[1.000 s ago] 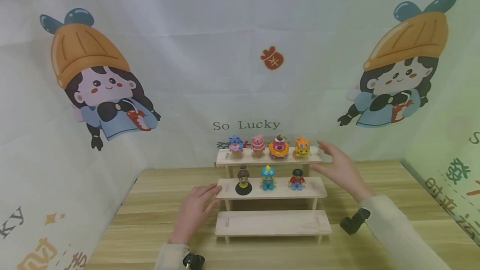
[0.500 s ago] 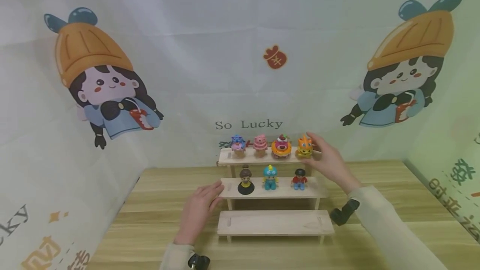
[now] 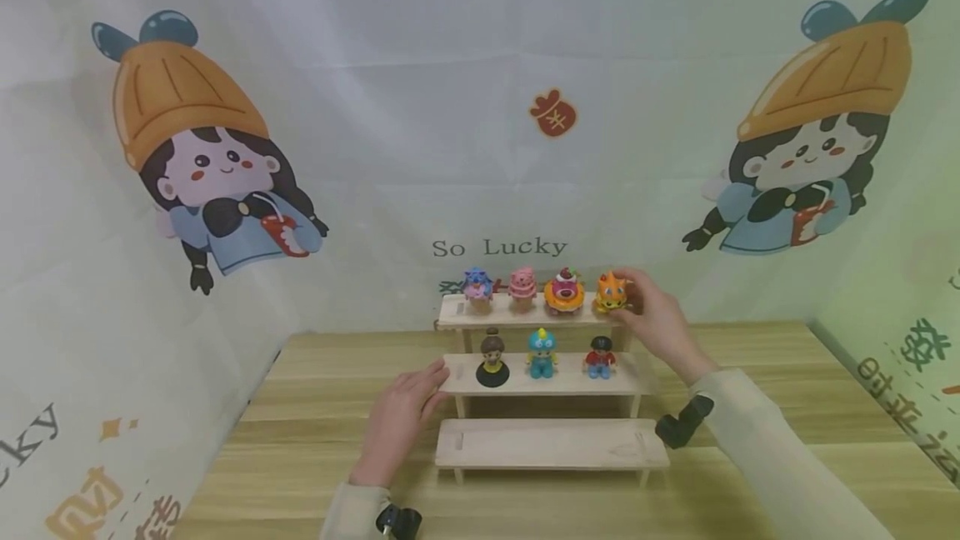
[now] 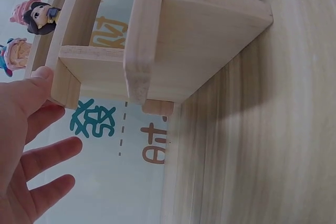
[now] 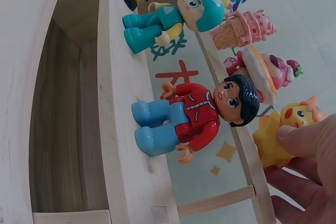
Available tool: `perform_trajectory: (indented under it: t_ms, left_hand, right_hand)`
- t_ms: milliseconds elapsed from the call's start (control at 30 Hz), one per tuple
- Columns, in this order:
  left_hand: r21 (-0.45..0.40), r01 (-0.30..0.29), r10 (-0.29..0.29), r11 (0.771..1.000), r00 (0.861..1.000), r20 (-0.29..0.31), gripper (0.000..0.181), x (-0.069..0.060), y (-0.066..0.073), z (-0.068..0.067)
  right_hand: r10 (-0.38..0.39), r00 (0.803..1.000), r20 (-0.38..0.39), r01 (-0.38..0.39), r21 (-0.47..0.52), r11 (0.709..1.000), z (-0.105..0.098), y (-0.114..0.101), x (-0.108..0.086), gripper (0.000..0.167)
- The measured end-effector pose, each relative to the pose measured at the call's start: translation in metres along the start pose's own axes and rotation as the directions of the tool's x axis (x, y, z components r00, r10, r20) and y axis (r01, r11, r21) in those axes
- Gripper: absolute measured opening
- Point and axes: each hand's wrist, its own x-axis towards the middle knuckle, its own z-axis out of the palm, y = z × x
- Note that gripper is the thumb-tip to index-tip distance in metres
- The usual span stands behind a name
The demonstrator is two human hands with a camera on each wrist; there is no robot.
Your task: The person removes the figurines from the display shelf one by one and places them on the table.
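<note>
Right hand [image 3: 662, 322] pinching yellow figurine [image 3: 611, 293], left hand [image 3: 397, 413] spread, touching shelf [image 3: 570, 369]

Left grip [image 4: 20, 106] against shelf end [image 4: 66, 84]

Wood tbl [image 3: 292, 407] w/ 3-tier stand [image 3: 551, 444]

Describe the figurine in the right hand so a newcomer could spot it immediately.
Start with the three-tier wooden stand, then go up to its top shelf. At that shelf's right end is the yellow figurine with a spiky orange top. It is the only one in its row that a hand grips: the right hand.
</note>
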Motion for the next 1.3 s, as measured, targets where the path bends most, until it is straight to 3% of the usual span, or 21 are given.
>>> perform_trajectory:
  t_ms: [567, 833, 1100, 1300]
  left_hand:
    - [-0.012, 0.017, -0.016, 1.0, 0.999, 0.029, 0.033, 0.003, 0.001, 0.0]
    - [-0.019, 0.059, -0.058, 0.998, 0.996, 0.07, 0.034, 0.003, 0.002, -0.004]
    - [-0.014, 0.047, -0.047, 0.999, 0.998, 0.039, 0.034, 0.003, -0.001, -0.003]
    - [-0.025, 0.035, -0.034, 0.999, 0.999, 0.032, 0.033, 0.004, 0.003, 0.001]
  right_hand:
    - [-0.052, 0.993, -0.103, 0.053, 0.0, 0.999, -0.008, -0.001, -0.007, 0.046]
    - [-0.105, 0.985, -0.138, 0.108, 0.011, 0.994, -0.015, -0.003, -0.025, 0.045]
    - [-0.129, 0.978, -0.165, 0.136, 0.031, 0.99, -0.014, -0.002, -0.039, 0.045]
    - [-0.124, 0.979, -0.164, 0.124, -0.01, 0.992, -0.021, -0.005, -0.055, 0.045]
